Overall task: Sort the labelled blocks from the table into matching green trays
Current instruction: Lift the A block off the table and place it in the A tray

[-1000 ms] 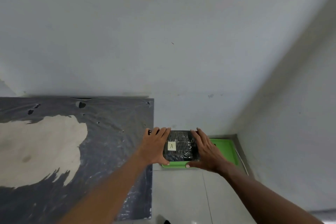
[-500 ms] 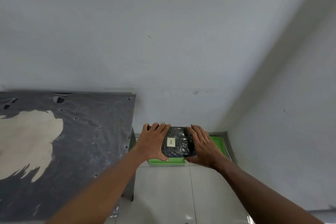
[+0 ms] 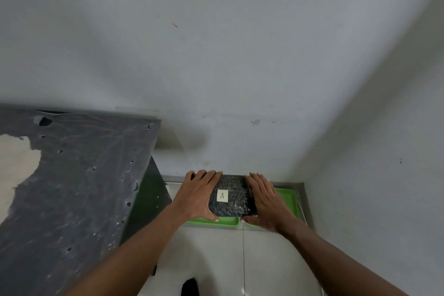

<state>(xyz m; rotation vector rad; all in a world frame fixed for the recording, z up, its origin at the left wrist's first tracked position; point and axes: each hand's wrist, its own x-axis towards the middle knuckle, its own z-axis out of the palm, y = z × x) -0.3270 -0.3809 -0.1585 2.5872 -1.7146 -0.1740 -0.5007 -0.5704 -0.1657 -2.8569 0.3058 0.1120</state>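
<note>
I have the black wrapped block point(image 3: 230, 196), marked with a white "A" label point(image 3: 222, 195), held between both hands directly over the green tray point(image 3: 287, 196) on the floor point(image 3: 216, 247) in the corner. The left hand point(image 3: 198, 197) clamps its left side and the right hand point(image 3: 266, 202) its right side; the fingers of each lie close together over the far edge, thumbs hooked under the near edge. I cannot tell whether the block's underside already touches the tray. I judge the step to be the set-down: I should keep the block level, lower it evenly, and release both hands together, drawing them outward so the thumbs are not trapped beneath. I cannot see a label on the tray, so the match to "A" is unconfirmed. Clearances are tight: the wall point(image 3: 240, 139) lies just behind the tray, a second wall close on the right, and the side of the dark counter point(image 3: 84, 187) stands near on the left. Open room lies only toward me, over the bare floor tiles.
</note>
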